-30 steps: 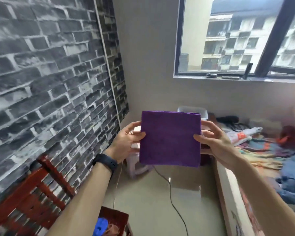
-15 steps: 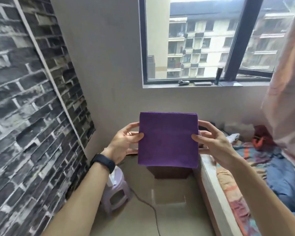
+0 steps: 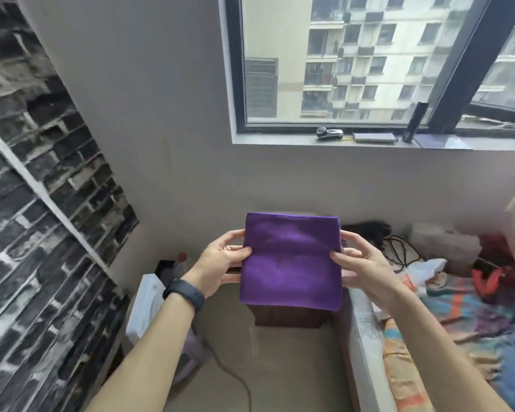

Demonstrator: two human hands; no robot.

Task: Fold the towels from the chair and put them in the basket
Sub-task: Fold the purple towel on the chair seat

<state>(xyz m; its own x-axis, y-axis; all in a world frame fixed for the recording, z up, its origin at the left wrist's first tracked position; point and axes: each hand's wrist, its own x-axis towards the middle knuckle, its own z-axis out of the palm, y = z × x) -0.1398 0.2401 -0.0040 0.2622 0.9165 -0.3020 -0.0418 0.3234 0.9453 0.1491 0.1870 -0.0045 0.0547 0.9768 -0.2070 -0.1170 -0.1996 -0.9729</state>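
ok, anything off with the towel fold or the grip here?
Nothing stands out. The purple towel is a neat folded square with its edges lined up, held upright in the air. The left hand and right hand pinch its opposite side edges evenly.

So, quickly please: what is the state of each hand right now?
Left hand: pinches the purple towel at its left edge, thumb in front.
Right hand: pinches the same towel at its right edge, thumb in front.

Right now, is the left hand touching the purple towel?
Touching. The head view shows the left hand pinching the purple towel at its left edge, thumb lying on the cloth's front.
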